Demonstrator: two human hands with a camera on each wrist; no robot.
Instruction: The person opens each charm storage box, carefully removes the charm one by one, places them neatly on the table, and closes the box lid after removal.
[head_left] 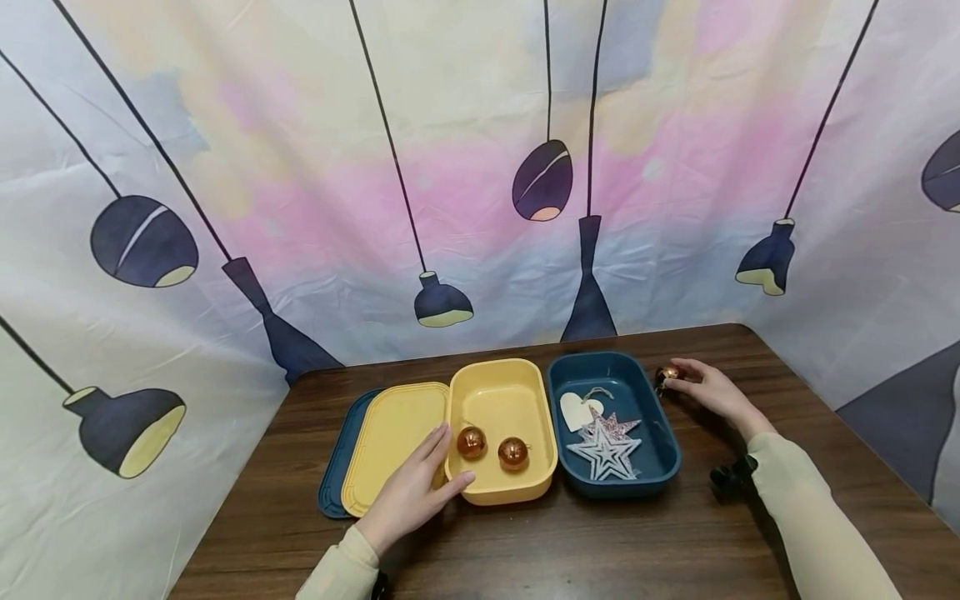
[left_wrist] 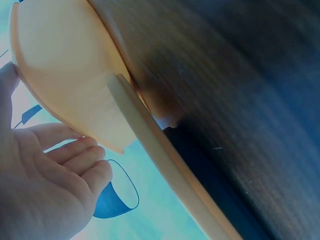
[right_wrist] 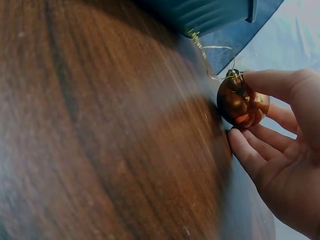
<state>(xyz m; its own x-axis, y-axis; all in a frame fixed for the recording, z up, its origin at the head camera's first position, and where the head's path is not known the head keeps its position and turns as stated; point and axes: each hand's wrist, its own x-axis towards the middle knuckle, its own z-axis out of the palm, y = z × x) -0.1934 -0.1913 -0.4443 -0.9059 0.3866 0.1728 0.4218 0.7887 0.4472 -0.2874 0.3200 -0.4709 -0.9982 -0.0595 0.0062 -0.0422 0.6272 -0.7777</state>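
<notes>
At the right, beyond the blue box, my right hand (head_left: 712,392) holds a shiny copper bauble (right_wrist: 237,106) between thumb and fingers; its gold cord (right_wrist: 217,47) trails toward the box. My left hand (head_left: 408,493) rests at the left side of the yellow box (head_left: 517,497), its fingers and thumb relaxed along the rim. Inside that box lie two more copper baubles, one on the left (head_left: 472,442) and one nearer the middle (head_left: 513,453). In the blue box (head_left: 615,487) are a white heart (head_left: 573,414), a silver star (head_left: 604,451) and a pink glittery star (head_left: 621,427).
Left of the boxes, a yellow lid (head_left: 390,437) lies partly over a blue lid (head_left: 330,492) on the dark wooden table (head_left: 570,550). The two boxes stand side by side. Behind the table hangs a cloth (head_left: 480,183) printed with lamps.
</notes>
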